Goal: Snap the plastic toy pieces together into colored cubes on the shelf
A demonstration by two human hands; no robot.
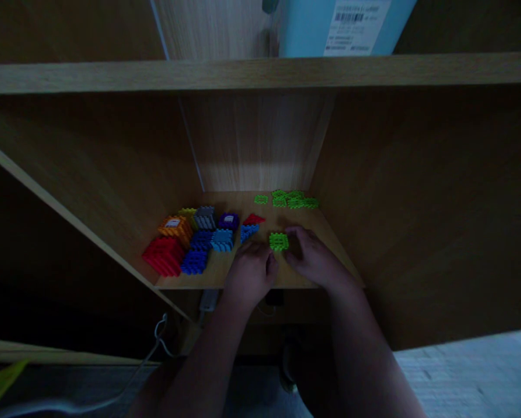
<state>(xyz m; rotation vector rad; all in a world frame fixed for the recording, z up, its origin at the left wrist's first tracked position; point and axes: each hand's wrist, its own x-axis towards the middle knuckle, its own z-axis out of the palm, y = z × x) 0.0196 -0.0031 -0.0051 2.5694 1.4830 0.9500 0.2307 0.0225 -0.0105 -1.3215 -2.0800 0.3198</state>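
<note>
Green stack (278,242): on shelf (217,271), between my hands;
Left hand (252,270): its 7–8 o'clock; curled, fingertips hidden; can't tell if holding anything;
Right hand (313,255): its 4 o'clock; thumb and fingers parted, nothing visibly gripped;
Blue triangles (248,233): its 9–10 o'clock;
Loose greens (295,200): its 1 o'clock

Labels (357,27), including the blue box's (306,29), are illegible.

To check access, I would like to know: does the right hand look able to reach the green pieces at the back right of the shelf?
Probably yes: the right hand is in front of the green pieces, over the same shelf, and nothing visible stands between them.
</note>
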